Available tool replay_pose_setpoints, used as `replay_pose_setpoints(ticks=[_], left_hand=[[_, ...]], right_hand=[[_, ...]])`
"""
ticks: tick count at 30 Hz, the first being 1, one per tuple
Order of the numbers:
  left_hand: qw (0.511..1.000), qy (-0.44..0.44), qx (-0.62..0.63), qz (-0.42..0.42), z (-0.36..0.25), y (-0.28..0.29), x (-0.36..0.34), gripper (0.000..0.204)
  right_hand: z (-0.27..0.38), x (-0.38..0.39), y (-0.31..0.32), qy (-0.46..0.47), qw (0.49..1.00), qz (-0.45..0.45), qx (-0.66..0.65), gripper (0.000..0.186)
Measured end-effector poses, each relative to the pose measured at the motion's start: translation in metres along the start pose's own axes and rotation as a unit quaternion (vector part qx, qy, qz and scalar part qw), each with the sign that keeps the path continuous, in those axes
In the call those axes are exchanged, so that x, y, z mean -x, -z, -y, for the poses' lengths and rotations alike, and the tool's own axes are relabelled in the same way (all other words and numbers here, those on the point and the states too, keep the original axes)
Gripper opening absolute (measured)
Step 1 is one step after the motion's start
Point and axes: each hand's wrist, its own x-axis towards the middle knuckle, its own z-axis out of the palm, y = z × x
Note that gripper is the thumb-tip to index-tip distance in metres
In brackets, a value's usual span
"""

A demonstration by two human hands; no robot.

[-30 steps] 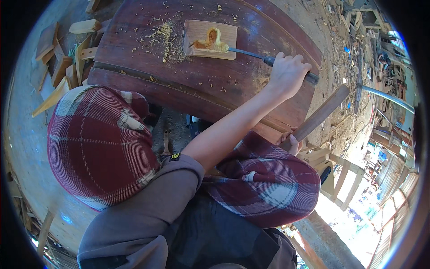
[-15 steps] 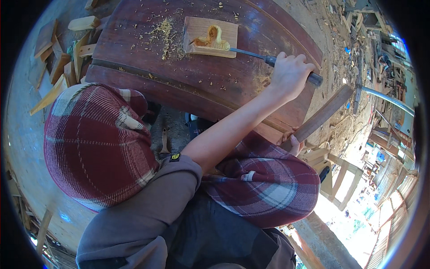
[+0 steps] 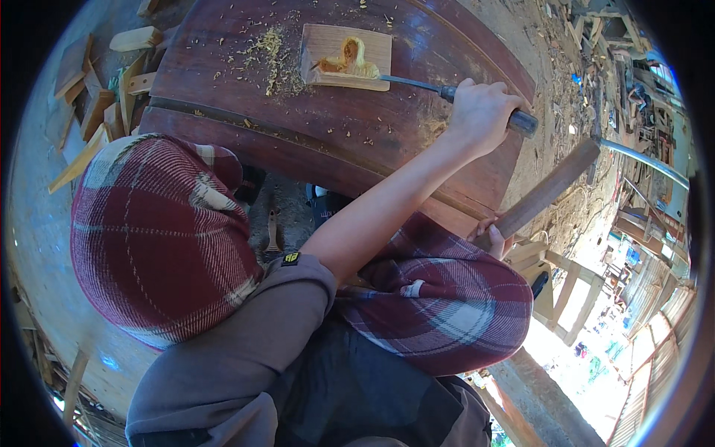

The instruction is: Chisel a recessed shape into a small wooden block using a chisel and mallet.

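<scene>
My left hand (image 3: 485, 115) is wrapped around the dark handle of a chisel (image 3: 414, 83), its arm stretched across to the right. The chisel lies at a low angle, and its tip meets the right end of a carved hollow in a pale wooden block (image 3: 313, 54). Orange-brown and yellowish patches show inside that hollow. Beyond my right knee, my right hand (image 3: 491, 237) grips a flat brown wooden stick (image 3: 547, 185). The stick's upper end is a little away from the butt of the chisel handle. My knee partly hides the right hand.
The block rests on a dark reddish wooden bench (image 3: 298, 141) with a long groove. Wood shavings (image 3: 275, 63) lie left of the block. Wood offcuts (image 3: 97, 97) are heaped at the far left. A brush (image 3: 273, 229) lies on the floor between my knees. A wooden frame (image 3: 570, 294) stands at right.
My right hand and the stick have shifted slightly to the right. The left hand keeps its hold on the chisel, whose tip stays at the hollow; the view has shifted slightly.
</scene>
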Motion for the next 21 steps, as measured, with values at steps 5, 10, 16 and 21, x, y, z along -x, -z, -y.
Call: replay_pose_setpoints(ticks=[5,10,16,21], left_hand=[[1.0,0.01,-0.007,-0.001,0.005,-0.001,-0.001,0.028],[0.999,-0.009,-0.027,0.019,0.007,-0.024,0.008,0.024],[0.999,-0.015,-0.035,0.021,0.011,-0.024,0.009,0.021],[0.998,0.008,-0.054,0.017,0.029,-0.025,0.007,0.017]], right_hand=[[0.004,0.001,0.003,0.022,0.988,-0.031,-0.152,0.043],[-0.082,-0.039,0.049,0.013,0.997,-0.079,-0.01,0.049],[0.006,-0.003,-0.004,0.034,0.98,-0.037,-0.193,0.044],[-0.014,-0.001,-0.036,-0.118,0.99,0.06,0.039,0.043]])
